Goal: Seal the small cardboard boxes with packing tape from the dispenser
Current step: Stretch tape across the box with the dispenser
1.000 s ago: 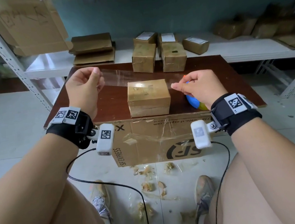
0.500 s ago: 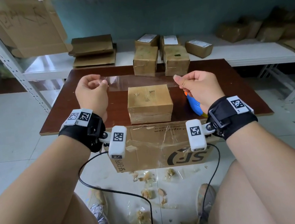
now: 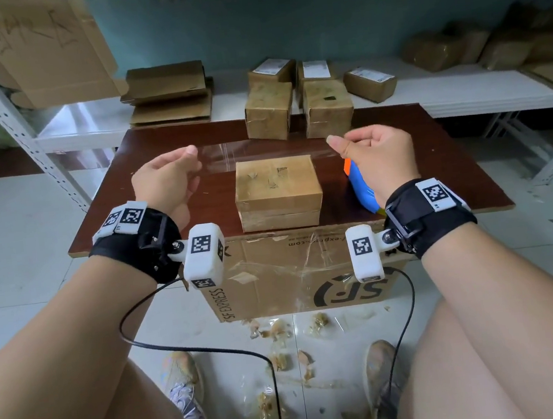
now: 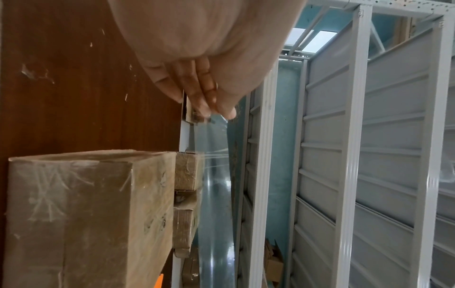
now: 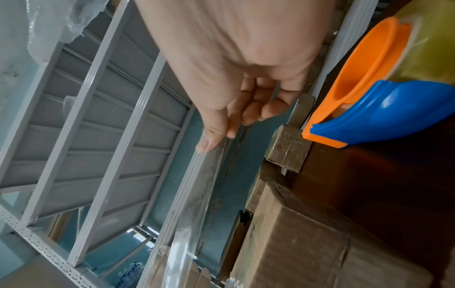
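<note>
A small cardboard box (image 3: pixel 278 192) (image 4: pixel 91 214) (image 5: pixel 290 243) sits in the middle of the dark wooden table (image 3: pixel 103 215). A strip of clear tape (image 3: pixel 263 150) (image 4: pixel 214 175) (image 5: pixel 197 194) stretches in the air above and behind the box. My left hand (image 3: pixel 170 180) (image 4: pixel 209 97) pinches its left end. My right hand (image 3: pixel 370 155) (image 5: pixel 236 117) pinches its right end. The blue and orange tape dispenser (image 3: pixel 361 191) (image 5: pixel 369 105) lies on the table under my right hand, partly hidden by it.
Two more small boxes (image 3: pixel 269 110) (image 3: pixel 327 107) stand at the table's far edge. Behind them a white shelf (image 3: pixel 85 120) carries flattened cardboard (image 3: pixel 169 94) and several parcels. A large SF Express carton (image 3: pixel 296 272) sits under the table front. Scraps litter the floor.
Both hands rose and moved away from me with the tape strip, so it now hangs above and behind the box. The right hand lifted off the dispenser.
</note>
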A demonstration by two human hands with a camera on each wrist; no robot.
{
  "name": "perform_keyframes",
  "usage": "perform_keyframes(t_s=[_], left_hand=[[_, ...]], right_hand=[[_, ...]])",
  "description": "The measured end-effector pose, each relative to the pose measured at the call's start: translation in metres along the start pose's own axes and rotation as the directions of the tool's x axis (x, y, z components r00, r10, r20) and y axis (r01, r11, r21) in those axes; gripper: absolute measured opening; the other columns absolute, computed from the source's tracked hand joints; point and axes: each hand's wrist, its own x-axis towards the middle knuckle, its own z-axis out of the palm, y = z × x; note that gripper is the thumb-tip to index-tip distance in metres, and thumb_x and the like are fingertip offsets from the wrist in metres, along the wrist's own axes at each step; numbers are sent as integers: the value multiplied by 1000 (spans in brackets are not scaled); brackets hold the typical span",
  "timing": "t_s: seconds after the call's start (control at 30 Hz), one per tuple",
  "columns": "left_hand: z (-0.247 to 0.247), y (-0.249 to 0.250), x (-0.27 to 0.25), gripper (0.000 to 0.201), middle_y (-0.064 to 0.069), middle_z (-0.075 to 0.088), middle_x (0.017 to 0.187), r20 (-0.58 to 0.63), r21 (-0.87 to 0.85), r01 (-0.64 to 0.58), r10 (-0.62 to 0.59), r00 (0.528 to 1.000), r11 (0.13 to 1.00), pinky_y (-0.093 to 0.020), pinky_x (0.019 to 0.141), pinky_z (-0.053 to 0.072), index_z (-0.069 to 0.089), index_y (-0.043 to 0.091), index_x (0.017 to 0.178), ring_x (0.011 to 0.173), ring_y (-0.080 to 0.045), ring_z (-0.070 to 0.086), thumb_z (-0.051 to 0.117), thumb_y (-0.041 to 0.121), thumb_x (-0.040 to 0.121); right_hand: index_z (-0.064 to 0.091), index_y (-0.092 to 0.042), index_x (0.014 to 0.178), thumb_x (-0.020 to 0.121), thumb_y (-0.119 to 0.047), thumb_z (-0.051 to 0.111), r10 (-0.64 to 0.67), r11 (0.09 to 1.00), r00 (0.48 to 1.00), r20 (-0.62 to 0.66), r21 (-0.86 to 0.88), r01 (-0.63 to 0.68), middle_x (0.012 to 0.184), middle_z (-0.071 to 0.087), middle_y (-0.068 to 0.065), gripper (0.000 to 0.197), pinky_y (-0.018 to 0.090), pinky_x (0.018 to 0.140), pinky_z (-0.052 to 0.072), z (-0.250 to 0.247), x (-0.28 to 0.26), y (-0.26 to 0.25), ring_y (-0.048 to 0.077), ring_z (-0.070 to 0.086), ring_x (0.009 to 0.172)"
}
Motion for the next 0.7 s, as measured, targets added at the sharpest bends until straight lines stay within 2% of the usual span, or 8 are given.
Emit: perform_keyframes(t_s=[0.07,0.13,0.27,0.33,0.4,0.47,0.57,0.7], left_hand=[[-1,-2,0,6,-3,78,92,-26,28,-24,25,999,999,-25,80,60,81,17,95,85,-13,73,84,22,93],[-1,-1,-1,7,-2,79,99,-35,44,-38,40,999,998,-25,83,62,80,20,95,93,-14,74,84,25,93],[-5,1,-2,9,5,82,90,-25,64,-27,29,999,998,-35,94,60,82,26,93,92,-13,72,87,34,90],[-5,1,-4,10,1,83,92,-27,49,-38,40,999,998,-37,100,61,84,24,92,95,-15,77,88,32,88],[-5,1,-6,10,1,82,89,-46,35,-48,49,998,998,-36,99,62,86,23,89,90,-15,78,89,32,86],[-4,1,-8,8,4,79,82,-57,23,-45,46,997,999,-32,95,63,86,24,84,81,-11,75,89,30,87],[-2,-1,-9,7,3,76,79,-59,10,-17,18,998,1000,-29,91,64,84,22,87,77,-8,71,87,27,91],[-1,-6,-7,11,4,69,64,-58,16,48,-47,997,999,-32,89,65,83,14,88,70,-8,67,85,24,92]], right_hand=[[78,-13,82,81,-36,92,19,999,999,40,-30,-18,66,72,-8,27,31,90,58,3,-1,3,3,65,65],[76,-10,79,85,-35,89,33,998,998,58,-58,-29,68,72,-9,28,30,89,55,5,-1,4,3,66,69],[74,-11,80,86,-35,88,109,993,992,60,-50,-106,76,76,-4,29,33,97,54,2,6,7,9,73,86],[73,-11,82,85,-37,89,148,988,987,64,-42,-146,67,71,-11,31,29,82,51,1,5,7,5,65,70],[71,-13,81,83,-38,90,204,979,977,64,-18,-204,56,62,-16,31,22,63,43,2,4,7,2,49,54],[73,-13,86,83,-39,90,281,959,957,75,11,-282,67,68,-11,31,18,50,35,2,3,6,5,46,55],[75,-12,94,83,-38,90,364,926,926,94,71,-371,87,76,-1,31,21,46,31,2,2,6,9,46,57],[73,-11,95,85,-33,89,415,902,908,58,106,-419,84,73,3,29,23,51,36,5,3,8,9,43,53]])
